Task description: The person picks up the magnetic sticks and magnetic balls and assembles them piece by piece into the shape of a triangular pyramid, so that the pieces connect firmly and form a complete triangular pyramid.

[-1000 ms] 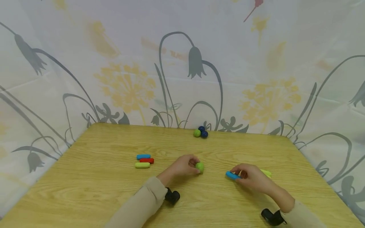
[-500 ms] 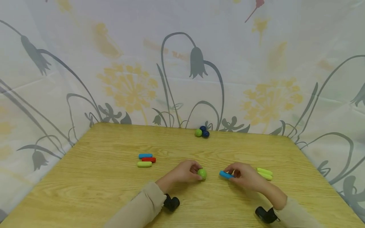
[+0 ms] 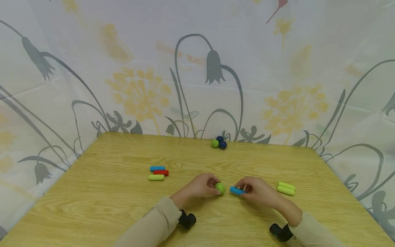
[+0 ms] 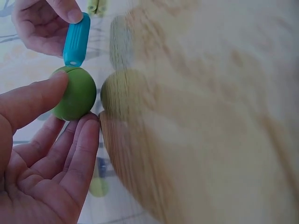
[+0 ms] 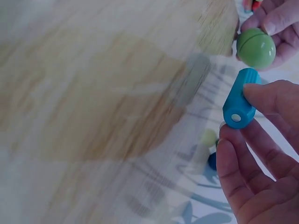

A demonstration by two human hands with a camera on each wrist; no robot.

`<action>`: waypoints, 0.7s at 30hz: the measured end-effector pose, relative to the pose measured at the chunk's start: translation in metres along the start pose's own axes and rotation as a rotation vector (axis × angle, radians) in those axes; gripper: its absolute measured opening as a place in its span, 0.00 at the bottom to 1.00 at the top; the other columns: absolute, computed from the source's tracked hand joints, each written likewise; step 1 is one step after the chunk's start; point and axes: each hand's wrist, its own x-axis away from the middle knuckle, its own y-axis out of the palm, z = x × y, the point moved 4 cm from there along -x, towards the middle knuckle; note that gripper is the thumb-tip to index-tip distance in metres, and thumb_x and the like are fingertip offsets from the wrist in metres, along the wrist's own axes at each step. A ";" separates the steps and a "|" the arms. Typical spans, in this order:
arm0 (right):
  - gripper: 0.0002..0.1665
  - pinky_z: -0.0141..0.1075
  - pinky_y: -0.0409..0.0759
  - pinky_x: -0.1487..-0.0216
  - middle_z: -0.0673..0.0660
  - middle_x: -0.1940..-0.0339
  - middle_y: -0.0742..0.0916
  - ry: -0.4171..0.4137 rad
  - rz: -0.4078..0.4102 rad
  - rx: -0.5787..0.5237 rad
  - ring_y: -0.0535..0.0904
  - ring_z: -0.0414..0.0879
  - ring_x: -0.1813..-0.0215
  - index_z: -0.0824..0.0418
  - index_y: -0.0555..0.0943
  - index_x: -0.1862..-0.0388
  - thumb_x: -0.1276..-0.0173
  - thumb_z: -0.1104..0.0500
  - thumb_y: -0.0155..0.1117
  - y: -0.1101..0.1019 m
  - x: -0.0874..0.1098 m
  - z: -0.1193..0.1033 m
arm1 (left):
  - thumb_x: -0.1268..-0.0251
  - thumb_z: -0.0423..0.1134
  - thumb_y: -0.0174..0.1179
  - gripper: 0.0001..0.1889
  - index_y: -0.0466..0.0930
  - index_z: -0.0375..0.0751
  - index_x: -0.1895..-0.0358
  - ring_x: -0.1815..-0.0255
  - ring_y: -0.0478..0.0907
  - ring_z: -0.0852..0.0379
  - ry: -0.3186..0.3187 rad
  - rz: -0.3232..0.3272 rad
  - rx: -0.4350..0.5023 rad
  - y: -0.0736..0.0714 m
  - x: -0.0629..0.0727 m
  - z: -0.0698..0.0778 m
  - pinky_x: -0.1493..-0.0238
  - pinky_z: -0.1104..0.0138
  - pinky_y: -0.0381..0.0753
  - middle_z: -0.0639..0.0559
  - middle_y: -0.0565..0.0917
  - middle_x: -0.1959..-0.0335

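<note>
My left hand (image 3: 202, 185) pinches a glossy green ball (image 3: 220, 188) between thumb and fingers, near the middle of the table. To its right, my right hand (image 3: 260, 192) holds a short blue ridged stick (image 3: 237, 190) by its near part, the free end pointing at the ball. A small gap shows between ball and stick in the head view. The left wrist view has the green ball (image 4: 77, 95) with a groove on top, right at the end of the blue stick (image 4: 76, 42). From the right wrist, a pale round spot marks the stick's (image 5: 240, 100) near end.
Blue (image 3: 157, 168), red (image 3: 161, 173) and yellow-green (image 3: 156, 177) sticks lie together at left on the wooden table (image 3: 108, 206). Two yellow-green sticks (image 3: 286, 188) lie at right. By the back edge sit a green ball (image 3: 215, 143) and two dark blue balls (image 3: 223, 144).
The right hand has moved left with the blue stick, narrowing the distance to the green ball. The left hand has shifted slightly right and nearer, still gripping the ball.
</note>
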 end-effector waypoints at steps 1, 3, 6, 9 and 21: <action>0.12 0.32 0.75 0.70 0.51 0.67 0.82 -0.001 -0.001 -0.005 0.74 0.36 0.70 0.64 0.81 0.57 0.41 0.67 0.66 0.001 -0.001 -0.001 | 0.43 0.32 0.65 0.16 0.77 0.34 0.50 0.57 0.77 0.52 0.001 -0.002 0.000 0.000 0.000 0.000 0.56 0.64 0.76 0.50 0.79 0.60; 0.12 0.32 0.75 0.70 0.50 0.66 0.82 -0.005 -0.002 -0.007 0.74 0.36 0.69 0.64 0.81 0.57 0.41 0.67 0.67 0.002 -0.002 -0.002 | 0.43 0.32 0.65 0.16 0.77 0.34 0.50 0.57 0.77 0.51 0.006 -0.005 0.000 0.001 0.000 0.000 0.56 0.64 0.76 0.50 0.79 0.60; 0.12 0.32 0.75 0.69 0.49 0.66 0.82 -0.011 -0.007 -0.016 0.74 0.36 0.69 0.64 0.81 0.57 0.41 0.67 0.66 0.005 -0.005 -0.003 | 0.42 0.32 0.64 0.16 0.77 0.34 0.50 0.56 0.77 0.52 0.003 -0.007 0.006 0.001 -0.001 0.000 0.56 0.65 0.76 0.50 0.79 0.60; 0.12 0.32 0.75 0.69 0.49 0.66 0.82 -0.019 -0.013 -0.019 0.73 0.36 0.69 0.64 0.81 0.57 0.41 0.68 0.66 0.007 -0.006 -0.004 | 0.43 0.31 0.65 0.16 0.77 0.33 0.51 0.57 0.78 0.51 0.008 -0.006 0.013 0.001 -0.001 0.000 0.55 0.65 0.77 0.49 0.79 0.60; 0.13 0.31 0.74 0.71 0.47 0.71 0.81 0.037 -0.088 -0.008 0.73 0.35 0.71 0.69 0.82 0.57 0.41 0.65 0.67 0.013 -0.013 -0.001 | 0.43 0.32 0.65 0.16 0.77 0.35 0.51 0.55 0.78 0.50 0.007 0.006 0.025 0.001 -0.002 -0.002 0.54 0.63 0.77 0.49 0.79 0.58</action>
